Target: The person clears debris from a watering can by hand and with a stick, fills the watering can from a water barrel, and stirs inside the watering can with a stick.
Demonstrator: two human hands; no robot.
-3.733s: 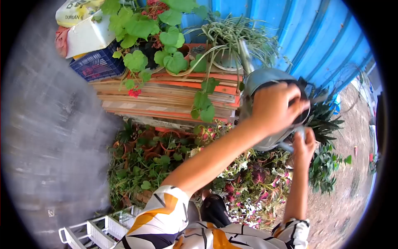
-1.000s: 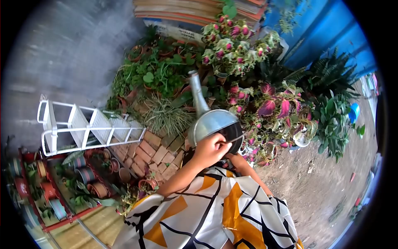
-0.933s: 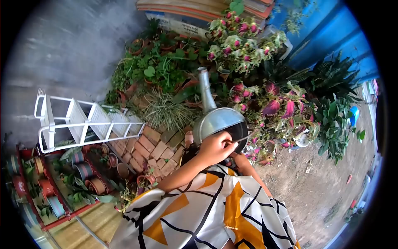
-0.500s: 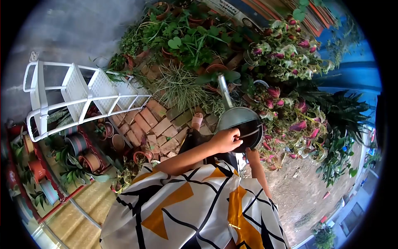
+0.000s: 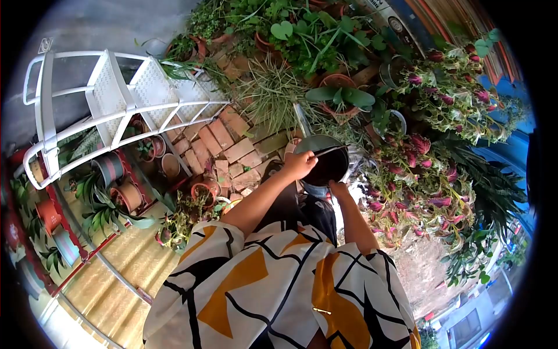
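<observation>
A metal watering can (image 5: 318, 143) is in front of my body, its long spout (image 5: 302, 120) pointing away from me. The dark open top faces up toward me. My left hand (image 5: 299, 165) is closed around the can's thin handle at the left side of the opening. At the near right rim, my right hand (image 5: 337, 188) grips the can, its fingers partly hidden behind the rim. Past the spout stand a spiky grassy plant (image 5: 270, 93) and a broad-leaved potted plant (image 5: 343, 97).
A white stepped stand (image 5: 107, 107) is at the left, above shelves with potted plants (image 5: 125, 198). Wilting pink-and-green plants (image 5: 418, 174) crowd close to my right. Brick paving (image 5: 224, 142) lies ahead, with leafy pots (image 5: 279, 35) at the back.
The can has come lower in view and its spout looks shorter, with more of the opening visible. Both hands stay on it. My view has shifted, and the plants appear farther right.
</observation>
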